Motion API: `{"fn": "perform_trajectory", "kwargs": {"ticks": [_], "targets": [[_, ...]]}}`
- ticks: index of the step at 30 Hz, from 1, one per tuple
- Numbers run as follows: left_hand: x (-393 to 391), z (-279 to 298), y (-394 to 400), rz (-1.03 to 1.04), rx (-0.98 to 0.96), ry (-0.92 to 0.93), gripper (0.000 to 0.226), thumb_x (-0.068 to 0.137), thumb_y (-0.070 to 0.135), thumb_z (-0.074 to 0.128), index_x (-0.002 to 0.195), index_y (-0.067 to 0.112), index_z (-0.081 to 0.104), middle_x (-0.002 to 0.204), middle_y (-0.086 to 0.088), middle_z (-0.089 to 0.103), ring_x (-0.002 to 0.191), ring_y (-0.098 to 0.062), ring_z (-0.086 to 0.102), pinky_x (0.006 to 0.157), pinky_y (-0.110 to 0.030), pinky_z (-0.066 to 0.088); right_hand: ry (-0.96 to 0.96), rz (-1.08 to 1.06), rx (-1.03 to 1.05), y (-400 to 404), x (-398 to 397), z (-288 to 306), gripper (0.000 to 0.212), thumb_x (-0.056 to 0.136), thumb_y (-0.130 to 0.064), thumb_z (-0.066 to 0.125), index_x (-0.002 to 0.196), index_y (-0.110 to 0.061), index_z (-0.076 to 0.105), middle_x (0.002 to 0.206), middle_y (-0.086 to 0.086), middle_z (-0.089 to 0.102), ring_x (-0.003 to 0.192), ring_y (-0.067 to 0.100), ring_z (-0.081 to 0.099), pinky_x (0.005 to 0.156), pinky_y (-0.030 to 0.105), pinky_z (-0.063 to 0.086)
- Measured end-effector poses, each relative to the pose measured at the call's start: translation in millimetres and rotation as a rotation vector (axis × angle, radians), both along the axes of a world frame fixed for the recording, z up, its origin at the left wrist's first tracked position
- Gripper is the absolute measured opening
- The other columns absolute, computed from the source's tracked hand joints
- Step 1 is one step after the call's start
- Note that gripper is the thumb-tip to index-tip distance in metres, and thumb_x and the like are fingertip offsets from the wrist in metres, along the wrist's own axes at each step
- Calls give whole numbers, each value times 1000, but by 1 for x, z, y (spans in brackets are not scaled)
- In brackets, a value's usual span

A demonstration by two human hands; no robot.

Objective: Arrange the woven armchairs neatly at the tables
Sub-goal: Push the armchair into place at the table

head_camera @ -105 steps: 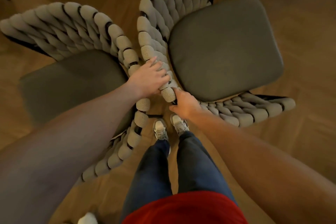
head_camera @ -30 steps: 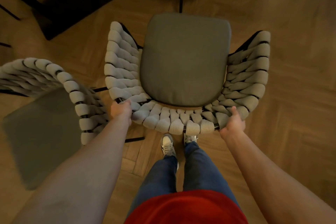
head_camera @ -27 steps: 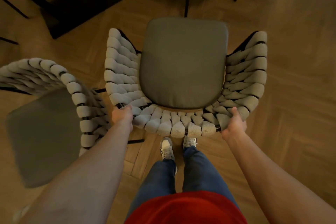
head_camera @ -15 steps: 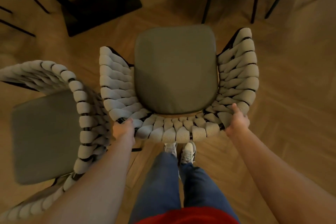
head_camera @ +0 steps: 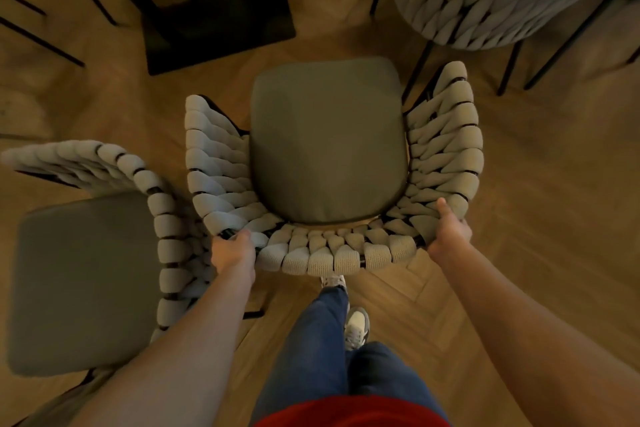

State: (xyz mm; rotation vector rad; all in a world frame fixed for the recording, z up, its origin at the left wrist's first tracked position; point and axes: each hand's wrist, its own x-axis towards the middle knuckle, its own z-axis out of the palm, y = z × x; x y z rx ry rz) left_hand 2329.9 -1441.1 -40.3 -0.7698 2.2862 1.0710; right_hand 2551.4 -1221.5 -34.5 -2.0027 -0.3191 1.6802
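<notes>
Herringbone wooden flooring (head_camera: 540, 218) in a warm brown runs under everything, dimly lit. Standing on it in the middle of the view is a grey woven-rope armchair with a dark olive seat cushion (head_camera: 329, 142), seen from straight above, its curved back nearest the person and its open front facing away. The person's left hand (head_camera: 233, 250) grasps the thick woven rim at the back-left corner, thumb lying over the top of the weave and the fingers hidden beneath it. The right hand (head_camera: 450, 229) clenches the rim at the back-right corner in the same manner, thumb up along the inside of the weave. Both bare forearms reach down from the bottom edge.

Just beside this chair, on the person's left, sits a second woven armchair with a grey-green cushion (head_camera: 83, 281), turned sideways so its backrest curve lies close against the held chair's left arm; whether they touch is not clear. Ahead and to the right, the rounded woven back of a third armchair on thin black legs (head_camera: 502, 0) stands near the held chair's front right corner. Ahead and to the left is a flat black square table base (head_camera: 218, 24) with thin dark metal legs around it.

Below the held chair's back, blue jeans (head_camera: 322, 350), a grey-and-white sneaker (head_camera: 356, 326) and the edge of a red top (head_camera: 349, 412) show.
</notes>
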Motion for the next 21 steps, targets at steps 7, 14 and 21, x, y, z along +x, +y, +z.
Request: {"fn": "perform_trajectory", "kwargs": {"ticks": [7, 14, 21], "targets": [[-54, -1, 43, -43, -2, 17, 55, 94, 26, 65, 143, 12, 44, 134, -20, 55, 118, -40, 56, 97, -50, 50, -30, 9, -22, 45, -53, 1, 50, 90, -30, 72, 134, -16, 54, 121, 10, 62, 107, 30, 64, 92, 50, 55], [-98, 0, 79, -54, -62, 2, 63, 95, 28, 63, 150, 10, 37, 142, -20, 49, 125, -41, 51, 100, -50, 45, -24, 39, -23, 83, -98, 0, 51, 91, -30, 70, 135, -12, 52, 127, 14, 62, 111, 31, 64, 95, 51, 53], [-137, -7, 108, -24, -90, -17, 65, 94, 33, 63, 150, 13, 36, 143, -20, 49, 124, -42, 51, 100, -54, 47, -19, 88, -31, 124, -145, -2, 53, 92, -31, 69, 139, -14, 49, 128, 13, 60, 111, 32, 62, 92, 51, 54]]}}
